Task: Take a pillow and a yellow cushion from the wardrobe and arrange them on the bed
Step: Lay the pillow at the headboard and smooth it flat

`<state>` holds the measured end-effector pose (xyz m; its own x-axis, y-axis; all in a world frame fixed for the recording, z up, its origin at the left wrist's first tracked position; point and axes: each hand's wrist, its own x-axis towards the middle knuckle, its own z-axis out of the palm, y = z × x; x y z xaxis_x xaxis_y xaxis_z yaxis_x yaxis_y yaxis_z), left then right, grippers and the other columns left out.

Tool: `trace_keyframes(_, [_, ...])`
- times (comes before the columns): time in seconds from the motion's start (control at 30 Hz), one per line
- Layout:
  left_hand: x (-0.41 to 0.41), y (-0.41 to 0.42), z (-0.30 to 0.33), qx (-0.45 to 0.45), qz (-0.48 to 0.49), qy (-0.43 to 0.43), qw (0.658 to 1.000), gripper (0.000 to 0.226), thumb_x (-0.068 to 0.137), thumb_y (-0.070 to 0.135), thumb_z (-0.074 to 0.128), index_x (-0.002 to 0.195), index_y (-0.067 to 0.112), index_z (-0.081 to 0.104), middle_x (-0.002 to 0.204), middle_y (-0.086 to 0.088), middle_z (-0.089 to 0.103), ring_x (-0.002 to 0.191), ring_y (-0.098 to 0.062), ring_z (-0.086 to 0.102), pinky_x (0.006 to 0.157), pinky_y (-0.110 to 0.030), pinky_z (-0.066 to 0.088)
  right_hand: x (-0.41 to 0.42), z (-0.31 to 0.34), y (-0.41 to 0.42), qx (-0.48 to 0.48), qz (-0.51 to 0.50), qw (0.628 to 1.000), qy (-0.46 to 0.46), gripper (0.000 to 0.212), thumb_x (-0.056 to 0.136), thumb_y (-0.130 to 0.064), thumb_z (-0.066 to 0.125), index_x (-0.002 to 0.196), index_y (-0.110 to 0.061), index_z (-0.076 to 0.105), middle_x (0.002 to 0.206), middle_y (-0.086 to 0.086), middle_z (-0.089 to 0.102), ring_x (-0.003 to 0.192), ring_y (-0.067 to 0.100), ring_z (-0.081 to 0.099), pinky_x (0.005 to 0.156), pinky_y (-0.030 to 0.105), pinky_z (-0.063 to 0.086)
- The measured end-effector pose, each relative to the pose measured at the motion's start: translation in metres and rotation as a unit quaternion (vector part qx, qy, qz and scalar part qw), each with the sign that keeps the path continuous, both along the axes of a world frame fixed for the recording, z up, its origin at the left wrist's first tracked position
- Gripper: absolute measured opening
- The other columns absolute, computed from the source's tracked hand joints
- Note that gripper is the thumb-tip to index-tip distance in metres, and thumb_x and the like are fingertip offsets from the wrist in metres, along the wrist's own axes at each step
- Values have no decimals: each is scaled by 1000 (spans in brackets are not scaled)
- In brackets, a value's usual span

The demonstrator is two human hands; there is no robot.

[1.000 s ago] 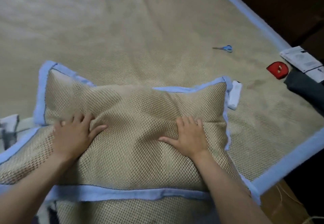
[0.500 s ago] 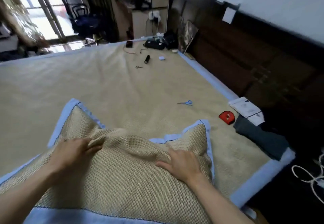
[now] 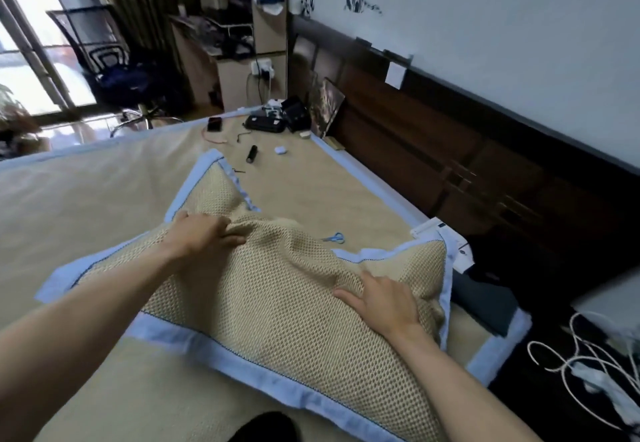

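Head view: 1 beige mesh-weave pillow w/ pale blue border (image 3: 277, 306) is seen lying on the bed (image 3: 86, 206), which is covered by a matching beige mat w/ blue edging. 2 bare hands are laid on it. The left hand (image 3: 204, 233) is pressed on the pillow's far-left part, fingers curled and bunching the fabric into a ridge; the right hand (image 3: 384, 299) is spread flat near the right corner, nothing pinched in its grip. No yellow cushion can be made out.

Small items on the mat are counted: 1 blue-handled scissors (image 3: 335, 237) just beyond the pillow, 1 black cylindrical torch (image 3: 251, 154), 1 small white case (image 3: 281, 150), 1 black pouch (image 3: 265, 123) at the far end, plus a white paper packet (image 3: 429, 230) by the pillow's right corner.

Room: dark wooden headboard (image 3: 450, 150) along the right, white wall w/ 2 black decals above, black mesh office chair (image 3: 110, 71) by the window, white cables (image 3: 585, 365) on a dark surface at lower right.

The pillow's right border is close to the mat's blue edge; wide bare mat is left open on the left side.
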<state>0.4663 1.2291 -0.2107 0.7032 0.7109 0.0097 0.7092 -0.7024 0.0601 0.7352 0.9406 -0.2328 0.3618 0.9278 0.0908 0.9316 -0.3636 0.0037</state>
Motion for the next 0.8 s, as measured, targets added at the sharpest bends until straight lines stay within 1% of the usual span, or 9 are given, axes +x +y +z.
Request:
trace_keyframes(0.1, [39, 59, -11, -39, -24, 9, 999, 60, 79, 83, 44, 62, 25, 44, 62, 16, 53, 70, -14, 52, 81, -43, 37, 18, 0, 44, -18, -20, 1000, -5, 85, 82, -90, 29, 109, -18, 66, 83, 0, 74, 73, 24, 70, 60, 37, 48])
trace_keyframes(0.17, [62, 96, -20, -69, -22, 33, 997, 56, 82, 79, 46, 66, 26, 45, 72, 14, 58, 80, -15, 56, 89, -46, 37, 25, 5, 78, -43, -40, 998, -9, 85, 81, -90, 28, 108, -18, 66, 87, 2, 73, 77, 26, 70, 61, 37, 46])
trace_keyframes(0.23, [82, 124, -27, -82, -20, 52, 995, 53, 84, 78, 44, 69, 27, 46, 83, 9, 63, 91, -18, 61, 93, -46, 37, 31, 15, 108, -62, -58, 996, -20, 87, 81, -90, 28, 112, -17, 64, 90, 4, 73, 80, 27, 70, 64, 39, 48])
trace_keyframes(0.27, [91, 137, -27, -87, -21, 49, 995, 53, 84, 78, 43, 69, 27, 46, 83, 8, 64, 92, -19, 62, 93, -47, 37, 35, 20, 120, -66, -63, 995, -27, 88, 81, -90, 28, 115, -17, 63, 91, 4, 73, 81, 27, 70, 65, 39, 49])
trace_keyframes(0.37, [108, 170, -21, -92, -24, 17, 995, 57, 82, 81, 40, 68, 26, 46, 76, 10, 61, 85, -19, 61, 90, -48, 36, 56, 38, 151, -64, -73, 995, -37, 92, 81, -90, 27, 125, -16, 60, 91, 4, 74, 82, 27, 71, 66, 40, 50])
trace_keyframes(0.47, [123, 194, -12, -90, -13, -18, 996, 60, 81, 83, 36, 70, 26, 50, 74, 12, 60, 82, -17, 59, 87, -48, 36, 82, 57, 181, -66, -69, 994, -51, 92, 80, -91, 26, 127, -18, 59, 88, 3, 74, 80, 26, 70, 66, 39, 48])
trace_keyframes(0.6, [141, 217, -2, -84, 15, -31, 996, 60, 80, 84, 35, 70, 27, 50, 75, 9, 61, 80, -17, 57, 84, -46, 37, 111, 70, 213, -54, -49, 995, -63, 98, 78, -93, 22, 126, -17, 60, 88, 4, 74, 80, 26, 70, 65, 39, 49])
trace_keyframes(0.67, [154, 224, 0, -90, 29, -29, 995, 59, 81, 83, 37, 70, 27, 51, 76, 10, 61, 79, -16, 54, 86, -47, 36, 129, 72, 227, -61, -44, 995, -64, 100, 78, -93, 22, 133, -16, 57, 91, 5, 74, 82, 27, 71, 67, 39, 51])
trace_keyframes(0.8, [197, 244, -1, -96, 50, -21, 994, 53, 84, 78, 42, 74, 27, 56, 80, 9, 65, 87, -17, 59, 93, -49, 34, 181, 58, 259, -62, -25, 997, -36, 101, 78, -94, 24, 141, -19, 51, 97, 4, 74, 89, 26, 71, 71, 40, 53])
